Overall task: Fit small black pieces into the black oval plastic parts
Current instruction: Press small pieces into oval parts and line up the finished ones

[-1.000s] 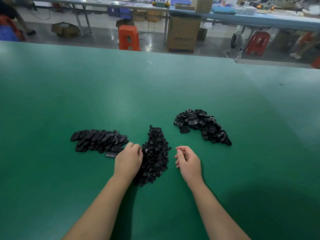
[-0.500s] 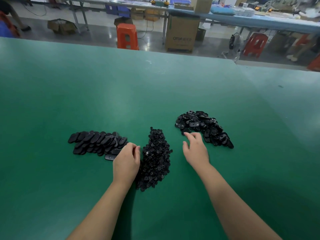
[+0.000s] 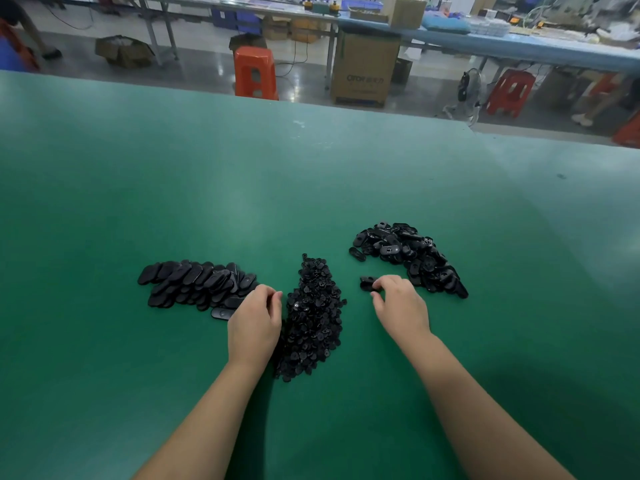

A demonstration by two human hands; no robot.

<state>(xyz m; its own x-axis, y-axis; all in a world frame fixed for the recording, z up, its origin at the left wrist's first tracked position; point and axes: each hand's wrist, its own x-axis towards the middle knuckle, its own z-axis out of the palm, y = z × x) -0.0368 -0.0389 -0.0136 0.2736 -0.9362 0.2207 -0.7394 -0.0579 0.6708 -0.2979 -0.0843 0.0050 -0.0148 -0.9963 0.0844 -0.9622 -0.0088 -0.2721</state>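
Observation:
On the green table (image 3: pixel 242 188) lie three black heaps. A row of oval plastic parts (image 3: pixel 194 282) lies at the left. A heap of small black pieces (image 3: pixel 313 313) sits in the middle. A loose pile of oval parts (image 3: pixel 408 254) lies at the right. My left hand (image 3: pixel 254 323) rests at the left edge of the small-piece heap with fingers curled; whether it holds a piece is hidden. My right hand (image 3: pixel 401 306) pinches one black oval part (image 3: pixel 367 283) just left of the right pile.
The table's far edge runs across the top of the view. Beyond it stand an orange stool (image 3: pixel 255 72), a cardboard box (image 3: pixel 363 72), a red stool (image 3: pixel 509 93) and a long workbench (image 3: pixel 485 43).
My right hand reached up to the right pile, then drew back a little with one oval part in its fingers. My left hand stayed at the small-piece heap.

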